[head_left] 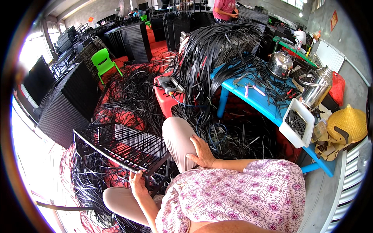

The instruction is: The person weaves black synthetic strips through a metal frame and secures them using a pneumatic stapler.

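Between my knees stands a black metal frame [116,145], tilted, with dark strips strung across it in rows. My left hand [139,185] has its fingers curled on the frame's near edge. My right hand [203,152] lies flat on my raised right knee, its fingers spread and holding nothing. Heaps of loose black plastic strips [128,93] surround the frame. Ahead of my knee, a grey power tool [166,84] with a blue hose rests on a red plastic stool [165,103].
At right, a blue table [252,99] bears strips, a kettle [280,65], a steel flask [316,87] and a white bin [289,123] of short black pieces. A yellow woven hat [347,123] lies beyond. Woven panels [68,103] and a green chair [104,65] stand left. Another person [224,11] stands far ahead.
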Demonstrator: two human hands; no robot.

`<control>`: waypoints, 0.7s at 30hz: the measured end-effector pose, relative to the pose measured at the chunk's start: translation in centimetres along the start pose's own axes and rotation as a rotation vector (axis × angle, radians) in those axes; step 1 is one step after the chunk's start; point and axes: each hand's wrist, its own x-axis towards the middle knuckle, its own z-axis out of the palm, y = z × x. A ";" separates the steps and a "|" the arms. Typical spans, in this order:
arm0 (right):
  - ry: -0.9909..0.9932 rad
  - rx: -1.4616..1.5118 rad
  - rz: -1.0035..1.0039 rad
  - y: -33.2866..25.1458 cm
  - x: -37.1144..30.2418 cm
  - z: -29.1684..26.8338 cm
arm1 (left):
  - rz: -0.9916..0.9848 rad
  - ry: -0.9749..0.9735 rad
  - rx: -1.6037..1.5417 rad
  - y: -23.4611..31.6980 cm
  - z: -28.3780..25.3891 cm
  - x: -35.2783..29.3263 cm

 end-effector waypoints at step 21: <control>0.008 -0.003 -0.005 -0.4 0.1 -0.4 | 0.005 -0.065 0.009 0.1 0.0 0.1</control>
